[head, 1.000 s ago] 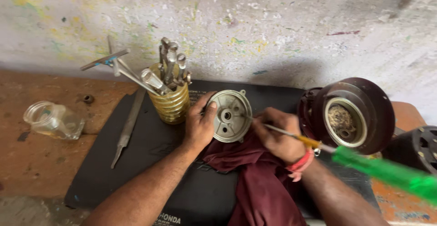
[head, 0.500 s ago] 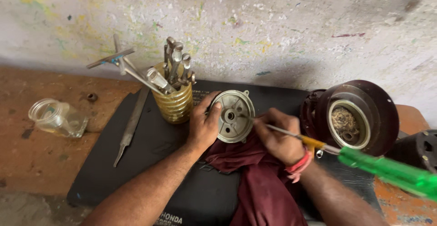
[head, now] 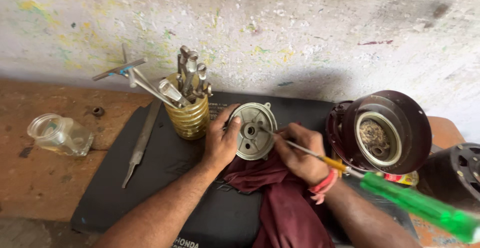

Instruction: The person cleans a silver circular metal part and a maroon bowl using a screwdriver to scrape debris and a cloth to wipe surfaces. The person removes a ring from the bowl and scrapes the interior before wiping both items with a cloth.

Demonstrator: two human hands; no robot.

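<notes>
Yellow ribbed jar (head: 190, 119) crammed with wrenches (head: 190, 75) — left hand (head: 221, 140) clasping round metal cover (head: 253, 131), right hand (head: 300, 154) pinching screwdriver (head: 345, 167).

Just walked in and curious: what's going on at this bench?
A person's left hand steadies a round grey metal cover plate on edge over a maroon cloth. The right hand pokes a thin metal rod at the plate's face. A ribbed yellow tool jar stands to the left, a dark round motor housing to the right.

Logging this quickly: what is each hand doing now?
Left hand: closed on the round metal cover.
Right hand: closed on a thin screwdriver.
</notes>
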